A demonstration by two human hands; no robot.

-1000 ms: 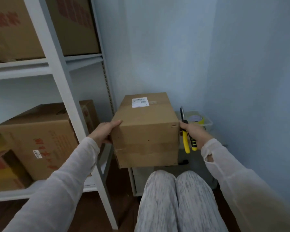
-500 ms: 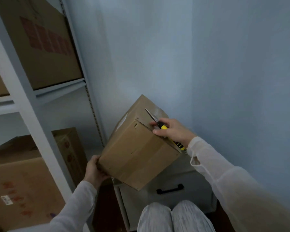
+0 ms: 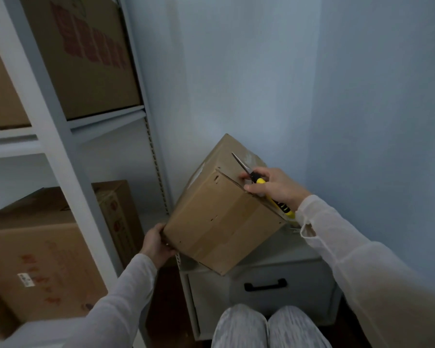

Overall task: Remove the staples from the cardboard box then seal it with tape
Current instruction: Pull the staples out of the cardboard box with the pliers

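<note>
2 hands hold the cardboard box (image 3: 219,222) between them, tipped on 1 corner above the cabinet (image 3: 261,272). The left hand (image 3: 156,243) grips its low corner. The right hand (image 3: 274,187) curls round the pliers (image 3: 260,181) at the top edge. The box may slip down, or the pointy tip may poke.

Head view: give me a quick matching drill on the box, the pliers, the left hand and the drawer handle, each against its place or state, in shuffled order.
Things:
1. cardboard box
2. pliers
3. left hand
4. drawer handle

Places or states:
A. black, on the front of the grey cabinet
B. tilted, with one corner lowest
C. gripped by the right hand, held against the box
D. holds the box's lower left corner

Pairs: 1-B, 2-C, 3-D, 4-A.
</note>
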